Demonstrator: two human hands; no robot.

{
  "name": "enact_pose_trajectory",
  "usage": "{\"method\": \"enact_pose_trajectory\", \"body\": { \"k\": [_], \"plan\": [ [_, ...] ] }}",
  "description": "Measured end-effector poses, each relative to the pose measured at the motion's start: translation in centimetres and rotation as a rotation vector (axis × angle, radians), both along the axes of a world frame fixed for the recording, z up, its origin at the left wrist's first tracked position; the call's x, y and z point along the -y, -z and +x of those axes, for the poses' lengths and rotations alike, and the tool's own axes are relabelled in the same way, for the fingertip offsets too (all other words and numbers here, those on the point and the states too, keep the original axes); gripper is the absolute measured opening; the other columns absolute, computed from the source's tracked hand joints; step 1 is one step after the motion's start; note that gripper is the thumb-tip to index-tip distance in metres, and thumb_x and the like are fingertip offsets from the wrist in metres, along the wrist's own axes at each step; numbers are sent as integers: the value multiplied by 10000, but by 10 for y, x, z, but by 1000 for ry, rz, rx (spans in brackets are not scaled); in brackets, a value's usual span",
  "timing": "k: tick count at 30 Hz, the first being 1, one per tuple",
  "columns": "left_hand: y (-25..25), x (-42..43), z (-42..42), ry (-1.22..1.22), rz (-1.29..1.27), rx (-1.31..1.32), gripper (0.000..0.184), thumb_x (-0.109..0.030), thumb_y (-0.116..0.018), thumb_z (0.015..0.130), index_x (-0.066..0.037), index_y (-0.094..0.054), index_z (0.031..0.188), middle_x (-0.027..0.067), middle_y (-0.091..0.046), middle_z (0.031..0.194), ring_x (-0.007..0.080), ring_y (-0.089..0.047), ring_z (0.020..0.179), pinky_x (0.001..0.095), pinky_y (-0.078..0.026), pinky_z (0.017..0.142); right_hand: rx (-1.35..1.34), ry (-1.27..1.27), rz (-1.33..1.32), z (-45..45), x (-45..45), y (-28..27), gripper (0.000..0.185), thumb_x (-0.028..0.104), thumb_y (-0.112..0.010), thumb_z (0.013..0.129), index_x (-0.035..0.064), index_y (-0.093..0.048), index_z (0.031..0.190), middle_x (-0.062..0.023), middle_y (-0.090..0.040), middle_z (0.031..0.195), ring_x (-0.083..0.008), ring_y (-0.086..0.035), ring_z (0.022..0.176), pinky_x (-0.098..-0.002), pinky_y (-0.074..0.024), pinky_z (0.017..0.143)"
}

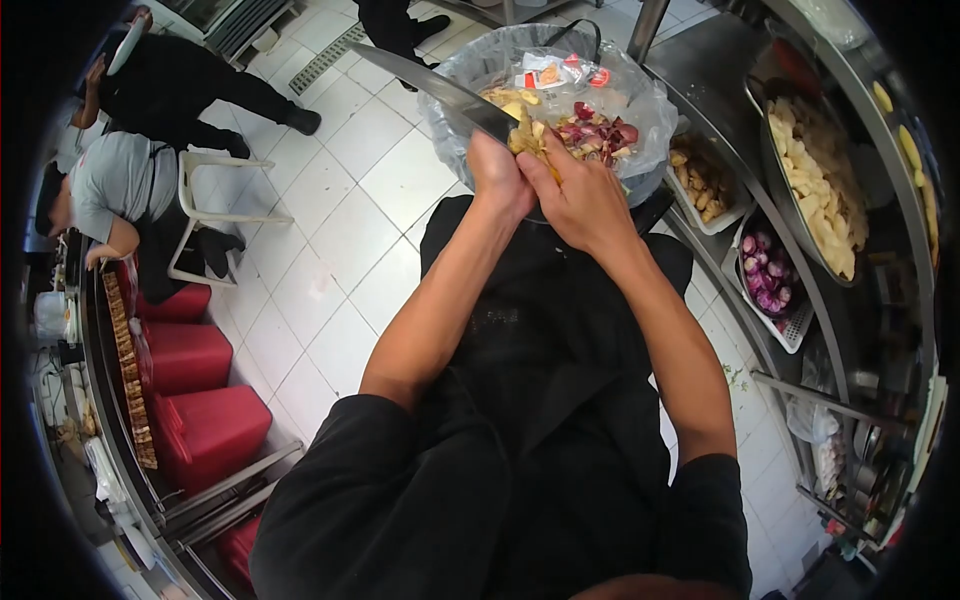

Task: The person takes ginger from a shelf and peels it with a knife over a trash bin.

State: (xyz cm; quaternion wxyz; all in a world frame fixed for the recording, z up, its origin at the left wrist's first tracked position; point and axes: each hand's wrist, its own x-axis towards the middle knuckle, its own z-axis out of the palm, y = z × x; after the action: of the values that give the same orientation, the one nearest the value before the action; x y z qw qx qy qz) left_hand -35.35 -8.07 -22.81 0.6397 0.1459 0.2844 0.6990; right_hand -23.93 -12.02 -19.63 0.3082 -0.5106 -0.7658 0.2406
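A long knife (440, 92) points up and left, its wide blade passing just beyond my left hand. My right hand (588, 192) is closed around the handle end, which its fingers hide, with the thumb against a knobbly piece of ginger (530, 140). My left hand (498, 178) is closed too, wrists close together, and grips the ginger from the left. Both hands are over the near edge of a bin lined with a clear plastic bag (450, 70). Inside the bin lie red onion skins (597, 135), pale peelings and some wrappers.
On the shelf to the right are a tray of unpeeled ginger (702, 185), a white basket of purple onions (768, 270) and a big bowl of pale peeled pieces (805, 180). At left, a person in grey (125, 185) bends by a white plastic chair (190, 215) near red bins (210, 425).
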Motion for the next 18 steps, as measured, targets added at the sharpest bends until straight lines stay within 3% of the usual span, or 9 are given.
{"method": "enact_pose_trajectory", "body": {
  "k": [2,5,8,9,12,15,18],
  "plan": [
    [0,3,2,-3,-3,-1,381,-311,-349,1002,-20,-553,1138,113,-626,1080,265,-629,974,413,-517,896,21,10,22,0,-1,1,571,419,-490,962,-58,-567,1265,-310,-657,915,-468,-644,883,-480,-502,815],
    [-3,8,6,51,-32,96,345,-294,-360,987,-32,-561,1086,91,-625,993,232,-617,875,389,-514,792,-110,67,121,2,-27,26,577,471,-453,962,-29,-626,1192,-273,-670,816,-431,-666,843,-483,-504,782],
    [12,7,-9,288,214,79,305,-255,-358,963,-31,-555,1032,109,-596,948,209,-554,811,350,-463,728,-344,-13,-350,12,-70,37,565,490,-437,968,-9,-651,1123,-250,-678,831,-415,-666,870,-467,-495,785],
    [-4,12,-1,135,7,12,267,-235,-360,954,-42,-537,1007,88,-554,897,181,-475,727,325,-396,647,-335,26,-355,14,-75,38,561,500,-427,970,0,-647,1101,-230,-680,824,-412,-659,869,-450,-491,766],
    [10,2,-16,193,84,41,307,-243,-343,966,-29,-540,1063,111,-591,984,213,-545,807,351,-452,721,-229,35,-158,19,-48,13,544,486,-434,970,7,-656,1100,-243,-676,838,-430,-654,868,-463,-494,783],
    [1,2,-9,106,-16,-25,355,-262,-341,976,-8,-541,1124,148,-613,1078,258,-597,928,393,-492,834,-211,-65,-15,16,-23,15,537,475,-448,968,4,-642,1140,-266,-670,848,-449,-649,871,-478,-496,804],
    [-2,2,-2,58,19,47,362,-298,-350,1002,-19,-556,1105,114,-624,1049,231,-607,927,383,-509,815,-158,-13,21,9,-4,13,559,467,-459,965,-10,-601,1217,-281,-666,841,-460,-649,868,-493,-498,812]
  ]
}}
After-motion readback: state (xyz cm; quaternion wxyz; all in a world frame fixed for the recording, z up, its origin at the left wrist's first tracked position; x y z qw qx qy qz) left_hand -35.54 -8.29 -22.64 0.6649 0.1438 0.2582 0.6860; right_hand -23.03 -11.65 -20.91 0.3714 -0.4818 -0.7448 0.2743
